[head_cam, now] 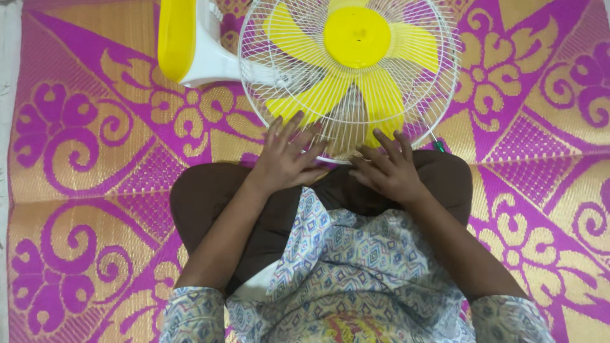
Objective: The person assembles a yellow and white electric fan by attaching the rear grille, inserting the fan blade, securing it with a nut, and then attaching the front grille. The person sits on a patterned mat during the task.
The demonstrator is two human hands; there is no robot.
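A table fan lies face up on the mat in front of my crossed legs. Its white wire grille (pixel 279 57) covers yellow blades (pixel 381 95) and a yellow hub (pixel 357 37). My left hand (pixel 284 157) rests flat on the near left rim of the grille, fingers spread. My right hand (pixel 386 168) lies on the near rim to the right, fingers spread over the wires. Neither hand grips anything. The white and yellow base (pixel 187 44) of the fan lies at the upper left.
A woven mat (pixel 89 140) in magenta and gold covers the floor all around. A small green-tipped object (pixel 438 146) peeks out beside the grille's lower right edge. My knees in dark trousers (pixel 203 197) sit under the fan's near edge.
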